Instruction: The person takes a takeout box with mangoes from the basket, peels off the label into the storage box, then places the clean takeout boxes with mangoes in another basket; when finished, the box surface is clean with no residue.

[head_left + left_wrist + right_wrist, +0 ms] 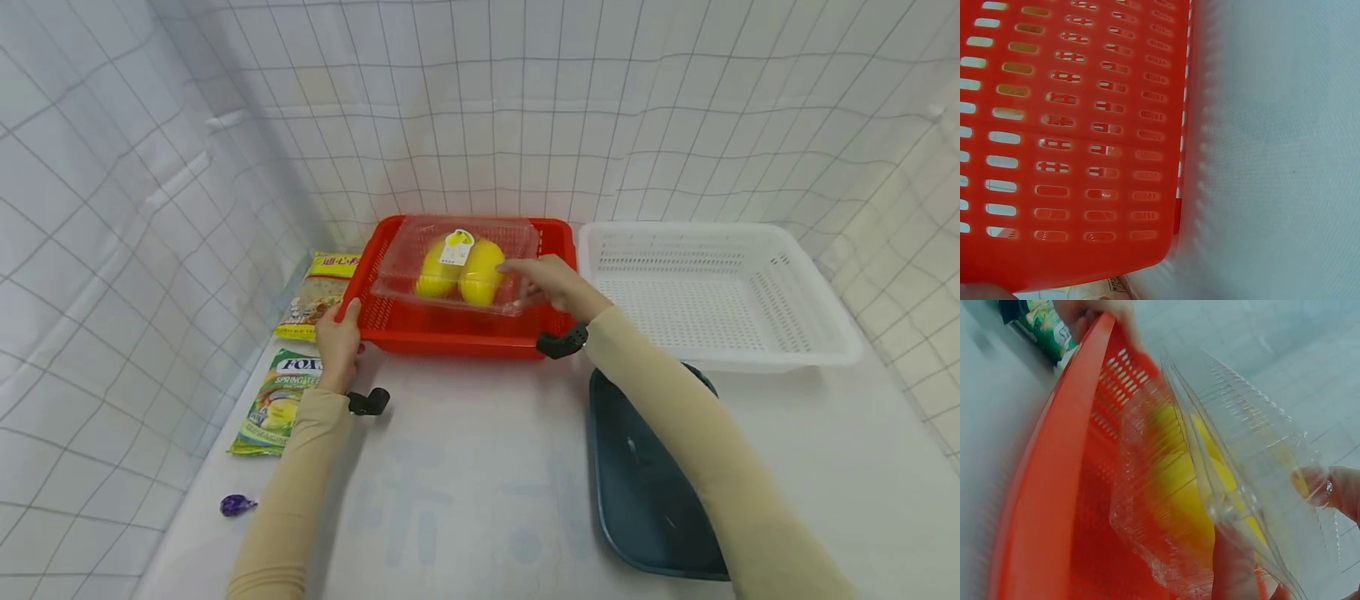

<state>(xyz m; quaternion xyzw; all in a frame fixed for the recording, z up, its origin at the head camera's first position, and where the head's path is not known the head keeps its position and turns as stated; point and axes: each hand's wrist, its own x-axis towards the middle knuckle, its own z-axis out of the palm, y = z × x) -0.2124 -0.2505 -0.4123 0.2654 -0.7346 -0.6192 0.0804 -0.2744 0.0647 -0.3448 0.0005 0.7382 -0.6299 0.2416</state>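
Observation:
My left hand grips the front left corner of a red slotted plastic basket, thumb over the rim. In the left wrist view the basket's slotted side fills much of the picture. My right hand holds the right end of a clear plastic clamshell box, thumb on the lid. Two yellow fruits sit inside it, under a white label. The box lies tilted over the basket, its far side above the back rim. In the right wrist view the fingers touch the box's edge.
A white slotted basket stands to the right of the red one. In front of it, partly under my right sleeve, lies a dark blue tray. On the left are a yellow pasta bag, a green FOX'S candy bag and a purple-wrapped sweet.

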